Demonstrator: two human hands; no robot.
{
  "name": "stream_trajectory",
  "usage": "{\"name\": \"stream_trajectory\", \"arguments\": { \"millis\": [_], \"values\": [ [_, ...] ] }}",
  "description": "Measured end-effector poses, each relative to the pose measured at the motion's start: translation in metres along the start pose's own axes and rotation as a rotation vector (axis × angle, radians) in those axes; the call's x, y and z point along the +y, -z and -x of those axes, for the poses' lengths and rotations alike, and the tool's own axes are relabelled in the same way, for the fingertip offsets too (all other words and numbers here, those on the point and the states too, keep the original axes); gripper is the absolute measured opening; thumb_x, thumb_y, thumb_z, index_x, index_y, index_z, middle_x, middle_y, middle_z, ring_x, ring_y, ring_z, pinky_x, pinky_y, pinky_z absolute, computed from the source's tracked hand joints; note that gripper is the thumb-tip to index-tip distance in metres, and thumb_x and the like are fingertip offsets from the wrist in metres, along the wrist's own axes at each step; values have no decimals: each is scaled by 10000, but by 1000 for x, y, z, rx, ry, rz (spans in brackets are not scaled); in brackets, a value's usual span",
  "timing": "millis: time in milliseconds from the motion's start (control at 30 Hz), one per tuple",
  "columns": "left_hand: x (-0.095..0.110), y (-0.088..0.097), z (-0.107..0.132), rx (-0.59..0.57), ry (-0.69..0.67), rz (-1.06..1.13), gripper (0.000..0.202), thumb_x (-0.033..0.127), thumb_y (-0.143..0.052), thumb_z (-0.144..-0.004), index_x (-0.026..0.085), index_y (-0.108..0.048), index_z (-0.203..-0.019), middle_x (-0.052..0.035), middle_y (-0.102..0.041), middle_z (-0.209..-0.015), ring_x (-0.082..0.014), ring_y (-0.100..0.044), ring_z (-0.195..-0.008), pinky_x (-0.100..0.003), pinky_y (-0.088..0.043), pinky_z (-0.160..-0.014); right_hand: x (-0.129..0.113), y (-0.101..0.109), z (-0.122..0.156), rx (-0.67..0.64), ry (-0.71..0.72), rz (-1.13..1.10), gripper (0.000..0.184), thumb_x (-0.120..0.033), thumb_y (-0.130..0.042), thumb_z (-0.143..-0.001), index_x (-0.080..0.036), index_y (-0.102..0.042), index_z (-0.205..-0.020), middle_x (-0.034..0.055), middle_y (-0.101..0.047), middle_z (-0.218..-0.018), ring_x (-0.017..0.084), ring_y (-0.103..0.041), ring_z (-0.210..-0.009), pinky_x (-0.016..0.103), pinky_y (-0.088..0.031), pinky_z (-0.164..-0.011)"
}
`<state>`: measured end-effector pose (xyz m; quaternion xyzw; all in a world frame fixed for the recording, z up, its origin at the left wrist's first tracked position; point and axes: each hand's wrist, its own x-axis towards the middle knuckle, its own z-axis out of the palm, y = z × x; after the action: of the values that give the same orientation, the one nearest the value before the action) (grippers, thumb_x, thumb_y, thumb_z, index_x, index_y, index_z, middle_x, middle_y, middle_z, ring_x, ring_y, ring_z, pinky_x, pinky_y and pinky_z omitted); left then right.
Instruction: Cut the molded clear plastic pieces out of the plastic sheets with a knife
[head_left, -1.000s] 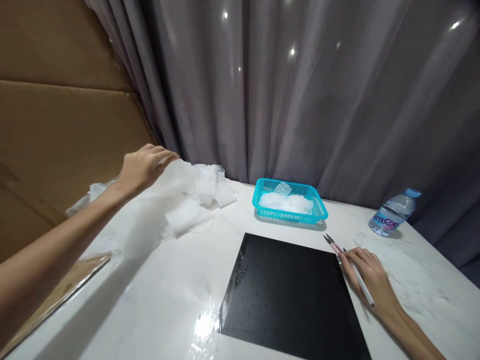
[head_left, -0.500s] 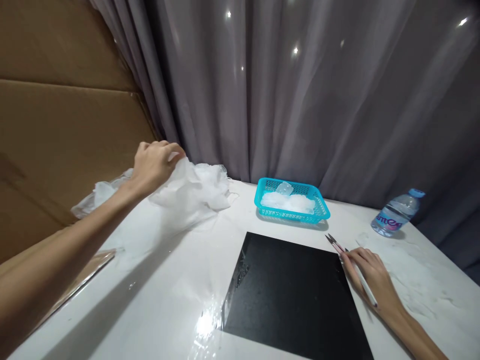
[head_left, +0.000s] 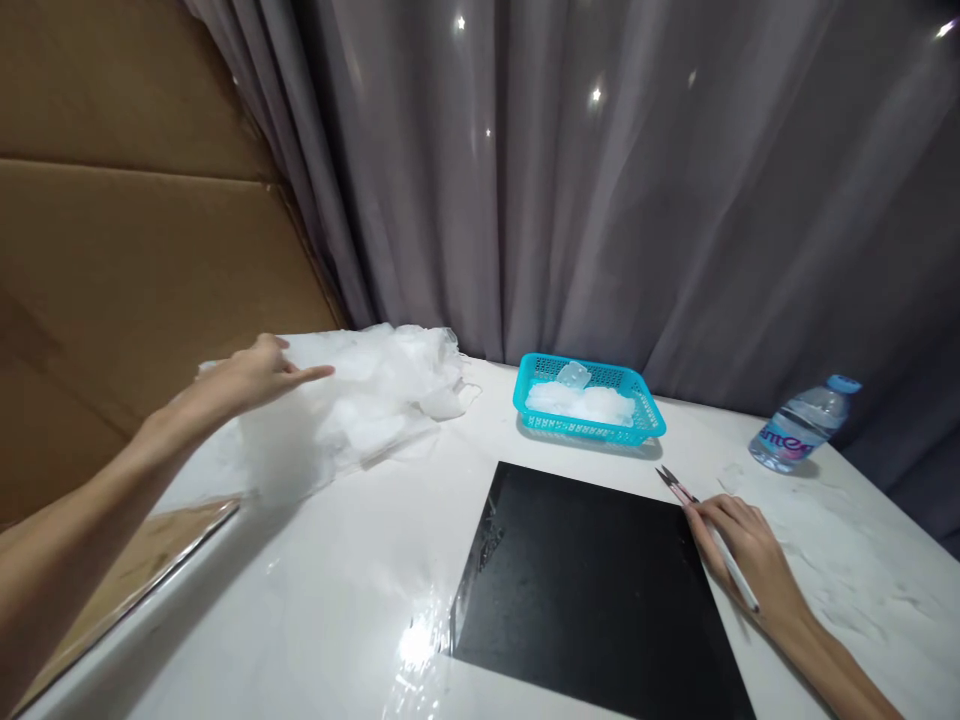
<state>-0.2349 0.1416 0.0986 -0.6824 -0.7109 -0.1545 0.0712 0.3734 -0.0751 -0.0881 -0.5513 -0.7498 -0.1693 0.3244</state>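
On the left, my left hand point(head_left: 259, 375) reaches over a heap of thin, white, fluffy sheeting point(head_left: 390, 375). Its thumb and fingers are apart, and nothing shows gripped between them; whether it touches the sheeting I cannot tell. My right hand point(head_left: 750, 550) rests at the right edge of a black square board point(head_left: 600, 590). It is closed around small pointed snips point(head_left: 679, 487) with pinkish handles and a slim white pen-like tool point(head_left: 736, 575). The snips' blades point away toward the basket.
A turquoise plastic basket point(head_left: 592, 430) behind the board holds white fluff point(head_left: 581, 402) and a small clear piece point(head_left: 574, 375). A water bottle point(head_left: 806, 425) stands at right. Brown cardboard point(head_left: 135, 300) and a grey curtain point(head_left: 562, 200) border the table; a film-wrapped brown panel point(head_left: 135, 590) lies at left.
My left hand has come down and to the left from its raised pinch on the white sheeting, and its fingers have parted. My right hand has stayed in place with the snips.
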Motion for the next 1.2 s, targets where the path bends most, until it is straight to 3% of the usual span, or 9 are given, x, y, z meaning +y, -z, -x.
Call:
{"name": "stream_trajectory", "arguments": {
  "millis": [133, 267, 400, 633, 700, 867, 967, 1067, 1200],
  "values": [
    [19, -8, 4, -64, -55, 143, 762, 809, -669, -743, 147, -718, -1116, -134, -789, -939, -329, -735, -884, -375, -545, -790, -2, 2, -2, 22, 33, 6, 188, -268, -512, -1075, -203, -635, -948, 35, -641, -846, 196, -607, -754, 350, -434, -748],
    [44, -11, 4, 200, -158, 241, 556, 660, -670, -807, 173, -712, -1073, -112, -727, -1136, -290, -656, -1096, -371, -503, -983, -4, 3, -3, 39, 17, 19, 190, -274, -517, -1068, -209, -643, -942, 42, -654, -849, 201, -611, -759, 356, -429, -742],
    [64, -7, 3, 461, -150, 318, 418, 539, -658, -902, 179, -676, -1113, -86, -654, -1137, -252, -609, -1060, -374, -501, -1000, -3, 3, -2, 29, -11, 11, 211, -290, -515, -1067, -213, -653, -926, 49, -662, -842, 205, -614, -756, 365, -439, -747],
    [96, 0, 2, 611, -264, 252, 563, 719, -756, -830, 202, -709, -1049, -145, -551, -1266, -371, -451, -1295, -568, -377, -1137, -24, 9, -6, 91, 64, 16, 126, -201, -532, -1064, -210, -657, -1072, 51, -648, -912, 213, -602, -835, 372, -439, -764],
    [104, 1, 2, 542, -384, 350, 588, 774, -699, -842, 205, -684, -992, -144, -553, -1241, -333, -490, -1264, -504, -434, -1109, -47, 7, -15, 101, 83, 23, 186, -230, -502, -1077, -226, -661, -1174, 85, -630, -1038, 237, -599, -920, 400, -468, -818],
    [111, 3, 6, 82, -530, 549, 586, 826, -670, -798, 245, -624, -862, -90, -654, -1130, -268, -656, -1051, -351, -570, -839, -127, -20, -74, 68, 22, -80, 477, -231, -423, -1095, -273, -415, -1571, 160, -421, -1376, 285, -546, -1175, 481, -536, -973],
    [95, 0, 3, -138, -312, 516, 592, 821, -594, -838, 246, -679, -950, -73, -747, -1094, -305, -720, -1026, -356, -580, -786, -170, -47, -131, -80, 128, -330, 445, -196, -348, -1110, -223, -397, -1551, 174, -370, -1437, 238, -573, -1132, 410, -591, -937],
    [71, -10, -3, -302, -51, 341, 804, 879, -550, -776, 190, -685, -1167, -164, -722, -1278, -374, -720, -1102, -393, -580, -815, -205, -80, -191, -167, 159, -376, 388, -269, -409, -1106, -132, -468, -1464, 208, -420, -1418, 298, -543, -1211, 503, -555, -1036],
    [59, -27, -5, -555, -119, 224, 933, 817, -749, -594, 164, -673, -1256, -181, -744, -1253, -361, -718, -1105, -349, -560, -852, -238, -126, -247, -348, 190, -456, 649, -385, -701, -979, -143, -424, -1514, 214, -408, -1505, 374, -414, -1370, 574, -516, -1059]
  ]
}}
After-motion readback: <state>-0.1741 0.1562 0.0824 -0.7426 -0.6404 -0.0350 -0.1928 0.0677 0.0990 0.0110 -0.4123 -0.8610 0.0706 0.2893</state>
